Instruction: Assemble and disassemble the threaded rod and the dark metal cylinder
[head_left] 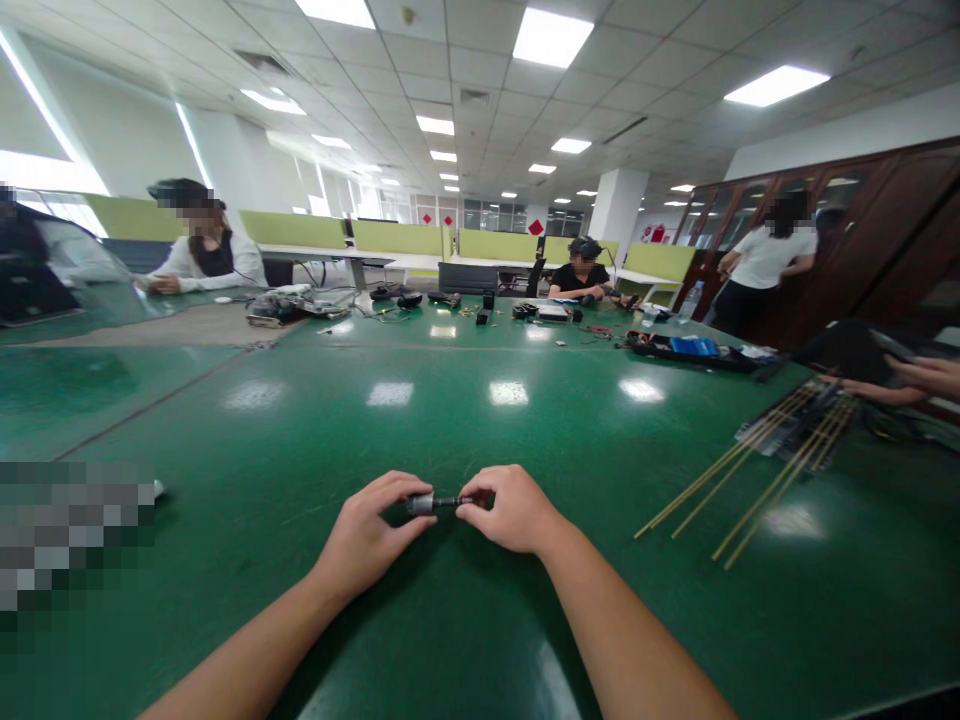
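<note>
In front of me, just above or on the green table, lies a small grey metal cylinder with a thin dark shaft, held level between both hands. My left hand grips the thick cylinder end between thumb and fingers. At the other end, my right hand pinches the shaft's tip with thumb and forefinger. Part of the tip is hidden by those fingers, and the exact kind of part is too small to make out.
Several thin wooden sticks lie at the right, near another person's hand. A black tray with blue items stands beyond. Small devices and cables lie along the far side, where people sit. A blurred-out object is at left.
</note>
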